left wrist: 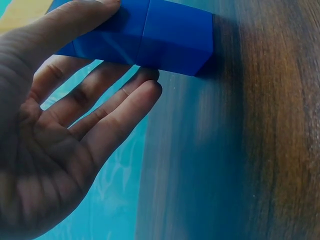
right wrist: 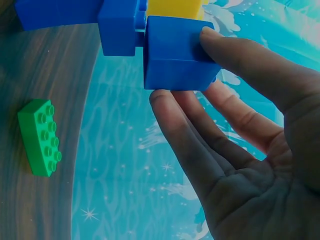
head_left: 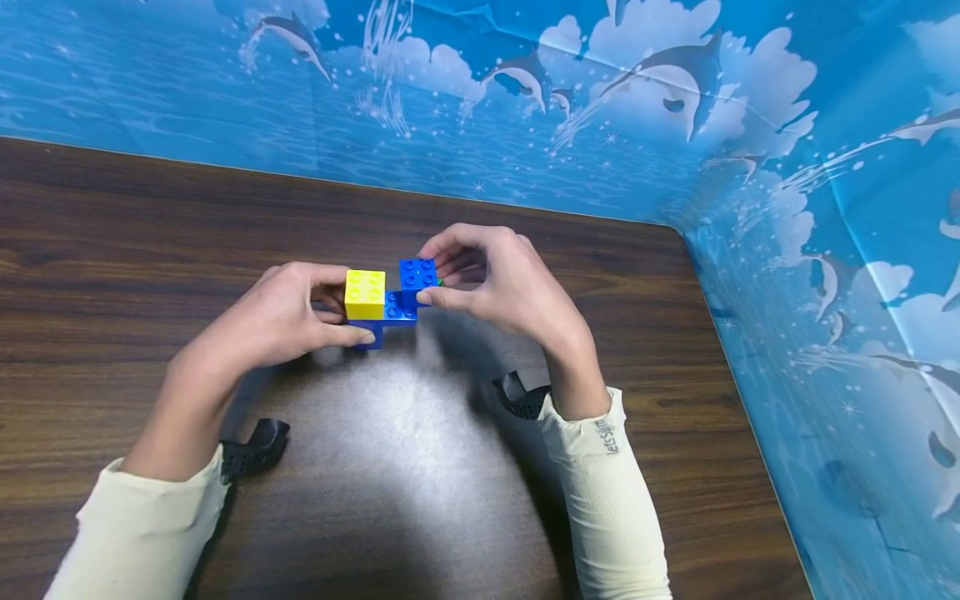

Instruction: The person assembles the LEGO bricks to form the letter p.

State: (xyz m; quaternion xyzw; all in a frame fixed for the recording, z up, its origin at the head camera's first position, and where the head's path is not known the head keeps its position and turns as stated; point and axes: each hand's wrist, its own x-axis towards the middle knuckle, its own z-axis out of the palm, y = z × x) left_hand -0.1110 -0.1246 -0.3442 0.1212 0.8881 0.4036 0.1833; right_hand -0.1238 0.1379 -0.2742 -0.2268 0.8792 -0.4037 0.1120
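Observation:
My left hand (head_left: 288, 312) grips a joined brick build at its left end, with the thumb on the front of the lower blue bricks (left wrist: 175, 40). A yellow brick (head_left: 365, 296) tops that end, and a middle blue brick (head_left: 393, 308) extends rightward. My right hand (head_left: 517, 283) pinches an upper blue brick (right wrist: 175, 55) between thumb and fingers over the middle brick's right end. In the right wrist view a narrow gap with studs shows between these two. A green brick (right wrist: 37, 140) lies apart on the table, mostly hidden by the right hand in the head view.
The dark wood-grain table (head_left: 705, 467) meets a blue dolphin-printed sheet (head_left: 465, 108) along its back and right edges. Black wrist mounts (head_left: 255, 448) protrude inward from both cream sleeves (head_left: 607, 500).

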